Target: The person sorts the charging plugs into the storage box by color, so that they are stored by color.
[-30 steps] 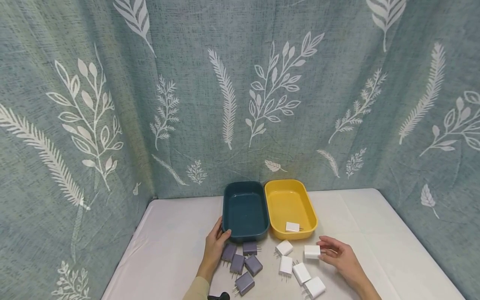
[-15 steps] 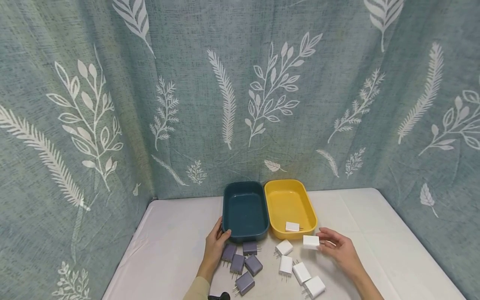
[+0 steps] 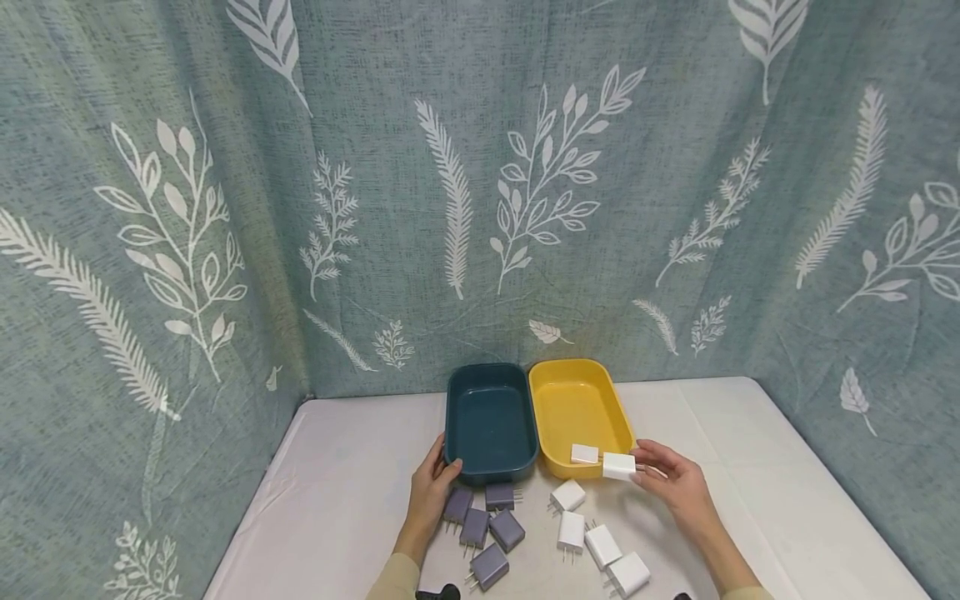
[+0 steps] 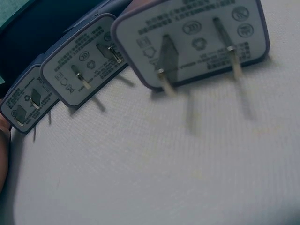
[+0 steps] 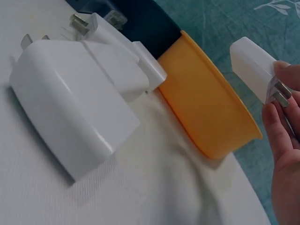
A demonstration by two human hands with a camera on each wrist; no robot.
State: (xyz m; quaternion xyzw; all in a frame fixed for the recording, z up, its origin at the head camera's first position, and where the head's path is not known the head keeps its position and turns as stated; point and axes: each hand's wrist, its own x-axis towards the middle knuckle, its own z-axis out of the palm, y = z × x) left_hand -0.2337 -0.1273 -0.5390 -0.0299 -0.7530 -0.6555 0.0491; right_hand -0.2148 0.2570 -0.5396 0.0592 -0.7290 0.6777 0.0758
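Note:
A white charger is pinched in my right hand, held at its prong end over the near right corner of the yellow bin. In the right wrist view, thumb and fingers hold this charger beside its metal prongs, above the bin's rim. Another white charger lies inside the yellow bin. My left hand grips the near left corner of the dark blue bin, thumb at the rim. Purple-grey chargers lie in front of that bin, close to this hand.
Several white chargers lie on the white-covered table in front of the yellow bin, prongs pointing various ways. Both bins stand side by side against a green-blue leaf-patterned curtain. Up close in the left wrist view are purple-grey chargers with prongs facing the camera.
My right hand has raised the white charger from the table and carried it forward to the yellow bin's near right corner. My left hand has stayed on the dark blue bin.

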